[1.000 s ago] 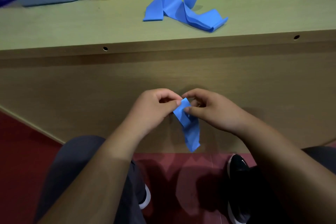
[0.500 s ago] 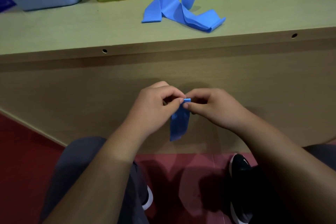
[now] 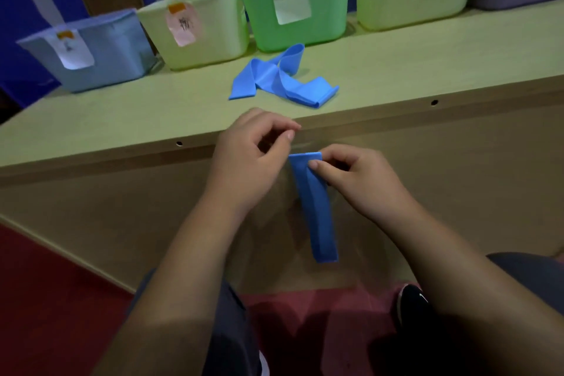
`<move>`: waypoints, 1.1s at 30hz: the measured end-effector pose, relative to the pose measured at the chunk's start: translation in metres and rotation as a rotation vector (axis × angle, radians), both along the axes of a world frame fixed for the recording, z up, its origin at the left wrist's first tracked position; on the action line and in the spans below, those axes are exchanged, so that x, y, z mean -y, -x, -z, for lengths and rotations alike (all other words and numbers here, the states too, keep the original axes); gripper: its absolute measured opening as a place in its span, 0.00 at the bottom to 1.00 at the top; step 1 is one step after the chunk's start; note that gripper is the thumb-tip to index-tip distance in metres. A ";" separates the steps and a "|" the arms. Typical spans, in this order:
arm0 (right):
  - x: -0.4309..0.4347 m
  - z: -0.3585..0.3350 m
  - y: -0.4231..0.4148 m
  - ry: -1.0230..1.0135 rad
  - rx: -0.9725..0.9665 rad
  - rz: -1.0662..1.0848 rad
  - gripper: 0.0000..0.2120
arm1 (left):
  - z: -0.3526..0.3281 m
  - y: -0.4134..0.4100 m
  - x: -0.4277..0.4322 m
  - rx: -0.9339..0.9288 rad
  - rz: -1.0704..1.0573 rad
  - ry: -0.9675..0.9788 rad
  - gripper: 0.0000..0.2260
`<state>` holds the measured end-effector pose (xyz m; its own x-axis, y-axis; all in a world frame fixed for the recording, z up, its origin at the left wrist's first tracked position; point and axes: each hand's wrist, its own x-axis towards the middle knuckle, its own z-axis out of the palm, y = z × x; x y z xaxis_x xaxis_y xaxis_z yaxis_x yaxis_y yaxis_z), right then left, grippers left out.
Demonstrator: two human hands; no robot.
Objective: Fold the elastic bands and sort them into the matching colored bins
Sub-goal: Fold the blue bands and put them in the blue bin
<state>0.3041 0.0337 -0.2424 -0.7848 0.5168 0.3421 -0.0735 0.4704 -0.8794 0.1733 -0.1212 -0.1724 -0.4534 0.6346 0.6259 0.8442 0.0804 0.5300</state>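
The table [image 3: 122, 119] is seen across the view, with a blue bin [image 3: 100, 52] set at eleven o'clock and a green bin [image 3: 305, 21] at twelve. A loose band [image 3: 274, 79] is seen crumpled on top, just before the green bin. The folded band [image 3: 316, 207] is pinched at its top by the right hand [image 3: 360, 180] and hung toward six o'clock. The left hand [image 3: 250, 159] is curled at its ten o'clock, nothing gripped.
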 end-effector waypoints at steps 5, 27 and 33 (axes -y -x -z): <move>-0.005 -0.007 -0.010 -0.024 -0.063 0.093 0.04 | -0.041 0.020 -0.031 -0.092 -0.088 -0.029 0.10; -0.011 -0.008 -0.021 0.013 -0.218 -0.019 0.06 | -0.056 0.006 -0.049 0.480 0.099 -0.423 0.15; 0.000 -0.012 -0.025 0.078 -0.248 -0.080 0.07 | -0.034 -0.034 0.002 0.983 0.361 -0.538 0.16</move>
<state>0.3290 0.0340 -0.2305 -0.7211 0.4889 0.4909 -0.3255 0.3864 -0.8630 0.2071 -0.1236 -0.1385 -0.7385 0.5858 0.3339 -0.0179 -0.5120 0.8588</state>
